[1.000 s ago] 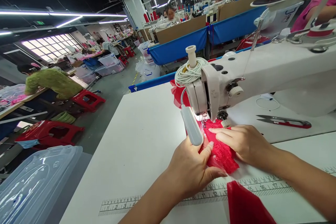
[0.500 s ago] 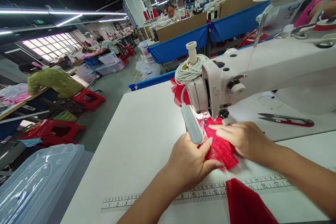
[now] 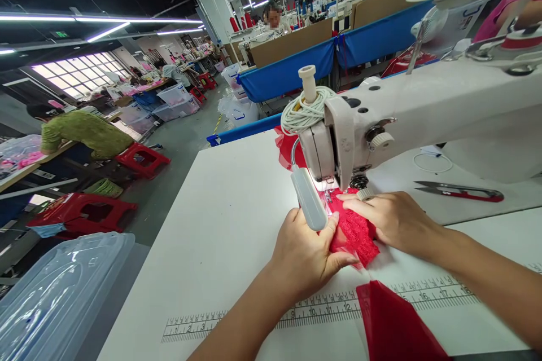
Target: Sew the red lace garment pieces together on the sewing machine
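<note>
A piece of red lace fabric (image 3: 354, 232) lies on the white table (image 3: 228, 225) under the foot of a white sewing machine (image 3: 423, 118). My left hand (image 3: 307, 256) rests on the lace's near left edge, thumb pressed onto it, fingers partly hidden behind the machine's white lamp (image 3: 308, 197). My right hand (image 3: 392, 221) lies flat on the lace's right side, fingers stretched toward the needle. More red cloth (image 3: 393, 324) hangs off the table's near edge.
Red-handled thread snips (image 3: 459, 192) lie on the machine bed to the right. A ruler strip (image 3: 322, 307) is printed along the table front. A clear plastic bin lid (image 3: 59, 293) sits lower left. Red stools (image 3: 82, 211) and other workers fill the aisle at left.
Both hands have slid the red lace a little farther toward the needle. The loose red cloth at the near edge has shifted slightly left.
</note>
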Motion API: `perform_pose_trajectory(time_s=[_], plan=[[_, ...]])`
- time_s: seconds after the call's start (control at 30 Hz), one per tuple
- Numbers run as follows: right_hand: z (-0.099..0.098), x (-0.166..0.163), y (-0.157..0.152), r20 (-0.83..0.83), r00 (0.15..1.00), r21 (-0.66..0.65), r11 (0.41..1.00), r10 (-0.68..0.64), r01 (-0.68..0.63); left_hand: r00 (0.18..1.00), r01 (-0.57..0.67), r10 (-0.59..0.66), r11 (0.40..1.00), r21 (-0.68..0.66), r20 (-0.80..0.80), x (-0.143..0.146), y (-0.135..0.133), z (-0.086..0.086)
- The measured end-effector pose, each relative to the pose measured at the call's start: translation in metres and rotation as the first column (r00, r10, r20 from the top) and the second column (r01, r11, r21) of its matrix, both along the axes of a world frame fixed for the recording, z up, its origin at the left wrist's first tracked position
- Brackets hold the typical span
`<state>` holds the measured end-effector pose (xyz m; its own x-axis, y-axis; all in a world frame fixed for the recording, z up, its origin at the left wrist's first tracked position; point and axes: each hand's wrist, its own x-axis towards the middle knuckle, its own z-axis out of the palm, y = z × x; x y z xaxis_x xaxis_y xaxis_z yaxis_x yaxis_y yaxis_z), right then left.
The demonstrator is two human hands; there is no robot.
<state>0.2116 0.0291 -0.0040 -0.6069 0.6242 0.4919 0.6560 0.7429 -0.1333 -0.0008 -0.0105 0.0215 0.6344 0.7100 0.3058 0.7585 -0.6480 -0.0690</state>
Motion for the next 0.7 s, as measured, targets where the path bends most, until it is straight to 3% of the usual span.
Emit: perform_pose_trajectory(time_s=[0.17,0.33,0.7], plan=[[0.0006,0.0033,-0.0030,-0.012,0.998,-0.035,0.998,0.054,-0.054,0.999,0.021,-0.022,0.999,0.031,0.036,0.0065,-0.0020,-0.0051],[-0.0005,0.0027,-0.0024,0.014,1.000,-0.022,1.000,0.007,-0.006,0.996,0.020,-0.023,0.999,0.038,0.083,0.0089,-0.0047,-0.0066],[-0.0006,0.0026,-0.0021,0.042,0.998,0.039,0.998,-0.046,0.044,1.000,0.016,-0.017,0.998,0.062,0.015,0.0070,-0.0071,-0.0080]])
